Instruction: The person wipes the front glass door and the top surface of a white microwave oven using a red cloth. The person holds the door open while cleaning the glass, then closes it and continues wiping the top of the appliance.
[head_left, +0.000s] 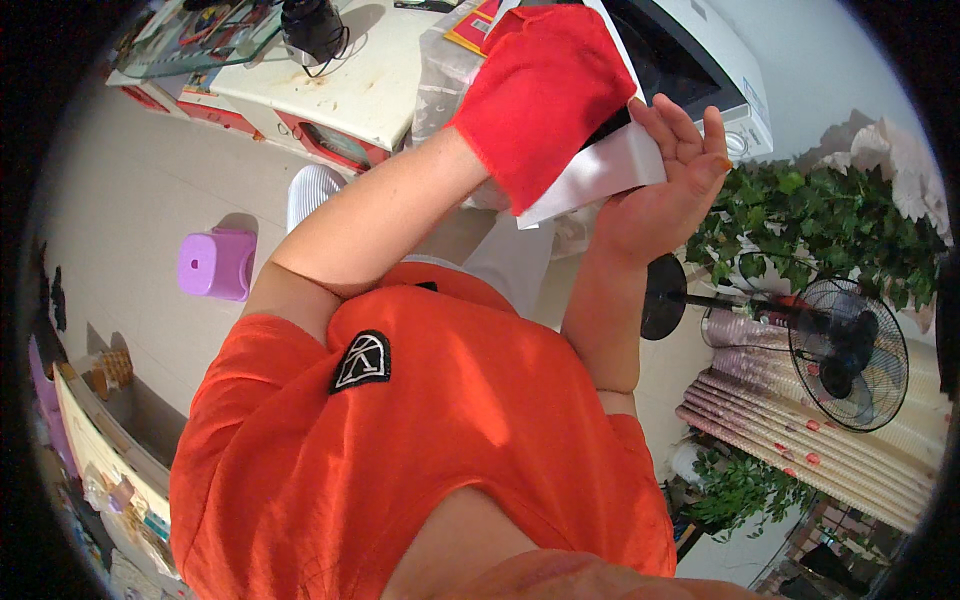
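Observation:
A red cloth (551, 97), perhaps a mitt, covers my left hand (547, 82) from the wrist up, so its fingers are hidden. The cloth lies against a white box-like object (607, 169) with a black part showing beside it. My right hand (675, 172) is bare, palm turned up, and holds the right end of that object, with the fingers spread along its edge. Behind both hands stands a white microwave oven (750, 120) with a dark front.
A white cabinet (360, 97) bearing a dark corded appliance (311, 34) and a glass shelf (247, 49) stands at upper left. A purple stool (214, 262) is on the floor. To the right are a standing fan (847, 352), leafy vines (795, 217) and a patterned curtain (810, 442).

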